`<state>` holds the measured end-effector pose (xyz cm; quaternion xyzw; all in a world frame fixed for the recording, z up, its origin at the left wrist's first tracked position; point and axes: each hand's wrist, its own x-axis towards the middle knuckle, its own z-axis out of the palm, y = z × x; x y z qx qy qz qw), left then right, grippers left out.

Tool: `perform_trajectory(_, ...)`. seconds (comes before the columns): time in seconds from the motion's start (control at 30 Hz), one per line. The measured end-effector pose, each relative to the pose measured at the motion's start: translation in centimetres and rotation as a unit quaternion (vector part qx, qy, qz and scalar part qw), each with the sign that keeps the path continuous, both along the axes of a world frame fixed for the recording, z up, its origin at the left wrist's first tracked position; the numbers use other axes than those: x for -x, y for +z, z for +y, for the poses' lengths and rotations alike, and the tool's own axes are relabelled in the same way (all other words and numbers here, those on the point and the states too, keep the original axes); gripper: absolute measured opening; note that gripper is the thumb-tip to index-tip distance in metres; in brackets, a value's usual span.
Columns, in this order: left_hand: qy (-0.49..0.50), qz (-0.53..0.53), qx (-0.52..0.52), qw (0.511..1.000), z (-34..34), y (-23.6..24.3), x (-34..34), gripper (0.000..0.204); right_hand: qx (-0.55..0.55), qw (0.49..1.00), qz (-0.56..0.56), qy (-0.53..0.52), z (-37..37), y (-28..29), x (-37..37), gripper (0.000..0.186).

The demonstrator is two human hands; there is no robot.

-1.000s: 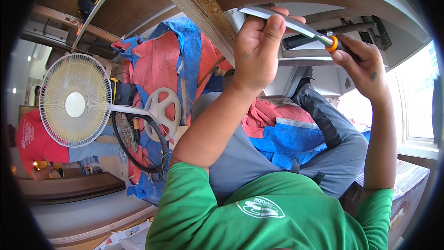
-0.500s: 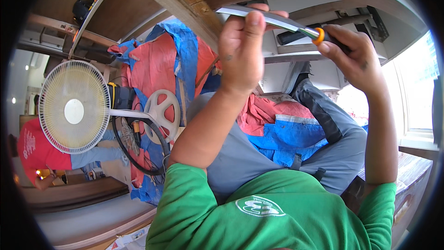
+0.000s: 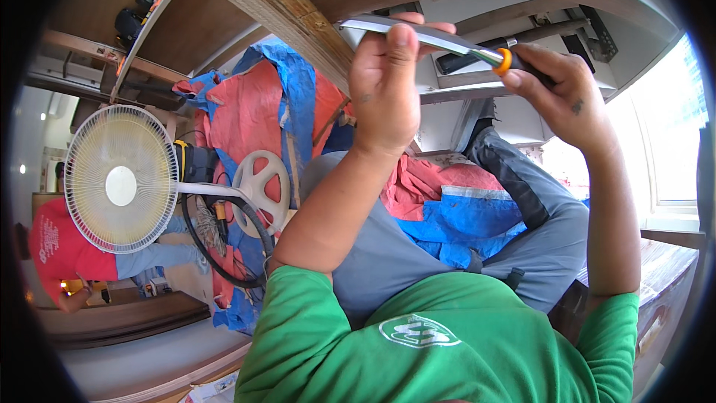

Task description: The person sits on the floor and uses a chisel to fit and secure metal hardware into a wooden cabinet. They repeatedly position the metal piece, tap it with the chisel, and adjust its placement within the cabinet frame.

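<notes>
A chisel (image 3: 447,40) with a long flat steel blade, an orange collar and a dark handle slants across the upper middle. My right hand (image 3: 563,93) is closed round its handle. My left hand (image 3: 388,86) grips the blade farther along, thumb on the near face and fingers behind. The blade's far end meets the edge of a wooden board (image 3: 298,4); whether it cuts in cannot be made out. Just beyond the chisel, a long tool with a black grip (image 3: 466,61) lies inside a pale cabinet recess, beside a dark flat metal piece (image 3: 598,33).
A white stand fan (image 3: 119,185) with a pale base (image 3: 261,190) lies to the left, near a black hose (image 3: 205,250). Red and blue tarpaulin (image 3: 250,104) covers the floor around my legs. A person in a red shirt (image 3: 63,242) is at far left.
The chisel and my right hand have shifted slightly left and down, toward the board. My left hand keeps nearly the same place and grip.
</notes>
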<state>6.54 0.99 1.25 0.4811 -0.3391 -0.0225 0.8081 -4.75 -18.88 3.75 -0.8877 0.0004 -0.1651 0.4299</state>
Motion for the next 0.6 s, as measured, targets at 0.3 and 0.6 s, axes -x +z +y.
perform_trajectory(0.3,0.022,0.027,0.014,0.999,0.09,0.04,0.1,0.034,0.051,0.999,-0.013,-0.014,-0.06,-0.04,-0.54,0.048)
perform_trajectory(0.6,0.04,0.031,0.015,0.999,0.18,-0.07,0.33,0.033,0.034,0.999,-0.021,0.017,-0.15,-0.15,-0.08,0.051)
